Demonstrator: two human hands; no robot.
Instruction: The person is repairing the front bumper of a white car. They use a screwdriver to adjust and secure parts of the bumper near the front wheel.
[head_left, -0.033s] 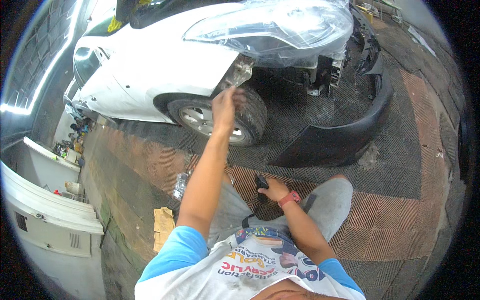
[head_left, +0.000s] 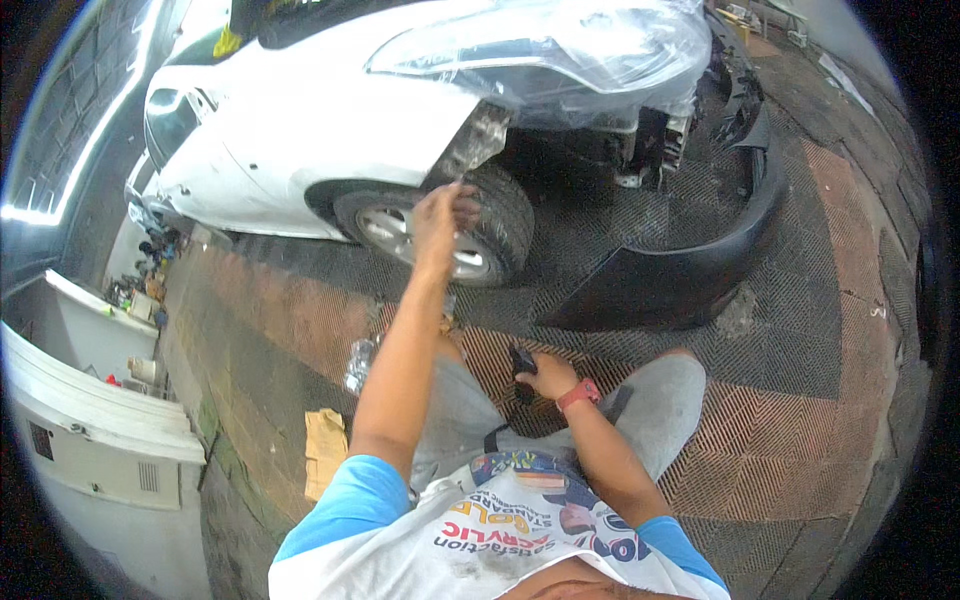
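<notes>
Beside the front tyre (head_left: 512, 225) of a white car (head_left: 280, 130), left hand (head_left: 443, 212) raised, fingers curled just below the mottled grey fender tip (head_left: 477, 138); cannot tell whether it grips anything. Right hand (head_left: 553, 376) well apart, clamped on a small black object (head_left: 521, 364) between grey trouser legs (head_left: 655, 395). Plastic-wrapped headlight (head_left: 570, 60) above; detached black bumper (head_left: 690, 285) on floor matting (head_left: 770, 430), right.
</notes>
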